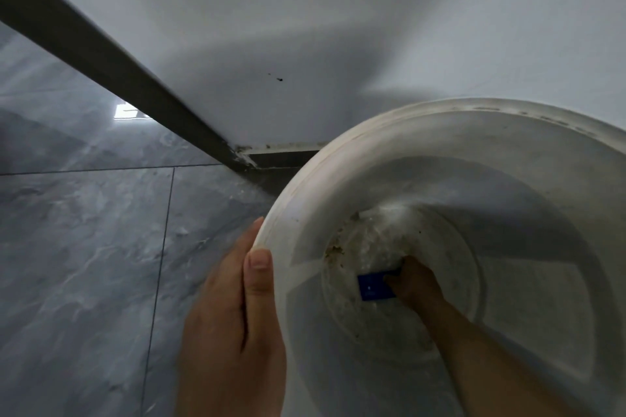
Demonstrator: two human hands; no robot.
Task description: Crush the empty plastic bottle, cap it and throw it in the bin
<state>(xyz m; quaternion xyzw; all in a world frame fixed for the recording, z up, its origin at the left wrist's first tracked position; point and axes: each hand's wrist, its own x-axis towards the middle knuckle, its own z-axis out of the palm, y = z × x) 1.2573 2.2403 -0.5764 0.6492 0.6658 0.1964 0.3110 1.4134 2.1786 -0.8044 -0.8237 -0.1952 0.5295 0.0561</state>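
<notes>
Tiled floor [84,230]; hands [230,325] gripping bin [338,159].

No readable text; bottle's blue label [376,287] blurred

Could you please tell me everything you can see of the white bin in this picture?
The bin is a round, white, plastic-looking bucket, open-topped and stained inside with brown grime at the bottom. It stands on grey floor tiles near the wall corner. The left hand clasps its rim; the right hand reaches inside, at the bottle with a blue label.
</notes>
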